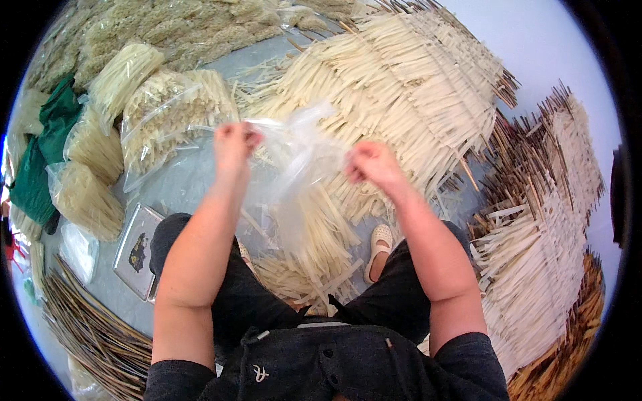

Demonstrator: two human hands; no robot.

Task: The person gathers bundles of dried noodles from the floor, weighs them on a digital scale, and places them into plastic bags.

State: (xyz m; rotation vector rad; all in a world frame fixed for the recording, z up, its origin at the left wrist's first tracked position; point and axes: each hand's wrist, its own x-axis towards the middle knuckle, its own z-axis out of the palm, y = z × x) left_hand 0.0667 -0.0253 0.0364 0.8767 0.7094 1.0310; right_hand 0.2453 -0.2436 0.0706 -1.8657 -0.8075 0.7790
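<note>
A clear plastic bag (294, 144) is stretched in the air between my two hands, blurred by motion. My left hand (234, 144) is closed on its left edge. My right hand (373, 162) has its fingers curled at the bag's right side and appears to pinch it, though the fingertips are smeared. Below the bag, between my feet, lies a loose heap of pale, flat dried noodle strips (317, 230). Just left of my left hand is a filled clear bag of cut strips (177, 110).
A large pile of pale strips (394, 100) with thin sticks lies ahead, and another stack (535, 260) stands at right. Filled bags (87, 200) and a green sack (33, 177) are at left. A flat metal-framed device (138, 252) sits near my left knee, beside bundled sticks (93, 321).
</note>
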